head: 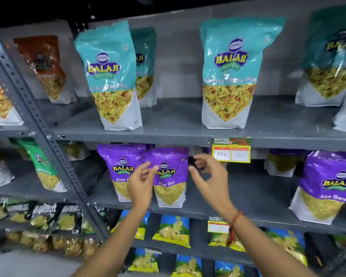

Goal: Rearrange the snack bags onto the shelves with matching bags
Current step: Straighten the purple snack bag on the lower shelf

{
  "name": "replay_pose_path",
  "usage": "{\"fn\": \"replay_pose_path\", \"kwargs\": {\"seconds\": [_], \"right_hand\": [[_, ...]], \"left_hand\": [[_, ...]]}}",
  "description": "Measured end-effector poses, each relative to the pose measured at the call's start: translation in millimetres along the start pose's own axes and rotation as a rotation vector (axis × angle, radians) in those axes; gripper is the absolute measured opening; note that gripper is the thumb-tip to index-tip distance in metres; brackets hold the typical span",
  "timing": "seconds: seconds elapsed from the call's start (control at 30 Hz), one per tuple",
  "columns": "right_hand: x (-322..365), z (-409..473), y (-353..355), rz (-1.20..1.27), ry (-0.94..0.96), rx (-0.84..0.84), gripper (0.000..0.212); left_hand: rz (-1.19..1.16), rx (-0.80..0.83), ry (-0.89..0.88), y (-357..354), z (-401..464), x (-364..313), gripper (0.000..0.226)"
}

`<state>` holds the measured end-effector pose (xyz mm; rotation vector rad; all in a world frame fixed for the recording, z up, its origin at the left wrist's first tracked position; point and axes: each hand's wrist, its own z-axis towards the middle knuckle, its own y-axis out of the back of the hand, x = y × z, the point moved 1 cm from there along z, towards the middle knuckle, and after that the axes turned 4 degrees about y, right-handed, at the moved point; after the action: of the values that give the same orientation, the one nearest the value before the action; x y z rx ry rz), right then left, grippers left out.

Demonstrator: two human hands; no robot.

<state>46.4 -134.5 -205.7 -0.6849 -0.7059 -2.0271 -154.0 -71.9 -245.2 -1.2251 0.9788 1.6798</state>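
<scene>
A purple Aloo Sev bag (pixel 171 182) stands upright on the middle shelf (pixel 248 212), beside a second purple bag (pixel 121 168) at its left. My left hand (pixel 141 183) hovers in front of these two bags, fingers apart, holding nothing. My right hand (pixel 210 179) is just right of the standing bag, fingers spread and empty. A third purple bag (pixel 325 186) stands at the far right of the same shelf. Teal Khatta Mitha Mix bags (pixel 110 76) (pixel 231 74) stand on the upper shelf (pixel 178 124).
A grey slotted upright post (pixel 38 116) divides this rack from the left one, which holds orange (pixel 42 66) and green bags (pixel 45 168). A yellow price tag (pixel 231 150) hangs on the upper shelf edge. Blue-and-yellow chip bags (pixel 173 229) fill the lower shelves.
</scene>
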Motion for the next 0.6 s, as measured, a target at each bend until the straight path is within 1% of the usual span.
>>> {"fn": "replay_pose_path", "kwargs": {"seconds": [0.07, 0.1, 0.17, 0.2, 0.27, 0.33, 0.4, 0.47, 0.5, 0.53, 0.6], "right_hand": [[-46.5, -21.3, -21.4, -0.022, -0.206, 0.109, 0.035], [-68.9, -28.3, -30.1, -0.049, -0.326, 0.162, 0.039], [-109.1, -38.7, -49.1, -0.1, -0.541, 0.323, 0.057], [-123.1, -41.5, -58.5, -0.116, -0.6, 0.412, 0.066], [-143.9, -45.9, -76.8, -0.134, -0.655, 0.556, 0.07], [-159.1, -49.4, -91.5, -0.117, -0.704, 0.625, 0.061], [-171.3, -54.0, -101.4, -0.068, -0.747, 0.659, 0.054], [-181.6, -58.1, -106.4, -0.042, -0.776, 0.638, 0.053], [-187.1, -60.1, -107.0, -0.043, -0.773, 0.623, 0.05], [-188.7, -60.9, -105.7, -0.062, -0.759, 0.613, 0.045], [-192.2, -62.4, -98.6, -0.087, -0.742, 0.577, 0.041]], "left_hand": [[0.057, 0.069, 0.141, 3.7, 5.1, 56.9, 0.037], [0.092, 0.132, 0.222, 3.2, 9.5, 78.5, 0.039], [0.22, 0.254, 0.363, -0.4, 19.7, 113.0, 0.055], [0.288, 0.309, 0.398, -2.8, 25.3, 126.4, 0.064], [0.31, 0.385, 0.444, -10.1, 35.1, 143.8, 0.078], [0.22, 0.449, 0.503, -19.4, 44.6, 155.7, 0.088], [0.233, 0.49, 0.462, -27.2, 51.5, 166.7, 0.079], [0.267, 0.506, 0.428, -30.6, 56.2, 172.5, 0.059], [0.268, 0.51, 0.423, -30.5, 57.2, 172.8, 0.054], [0.261, 0.521, 0.416, -31.1, 57.2, 171.5, 0.052], [0.257, 0.535, 0.398, -35.8, 54.3, 167.8, 0.056]]}}
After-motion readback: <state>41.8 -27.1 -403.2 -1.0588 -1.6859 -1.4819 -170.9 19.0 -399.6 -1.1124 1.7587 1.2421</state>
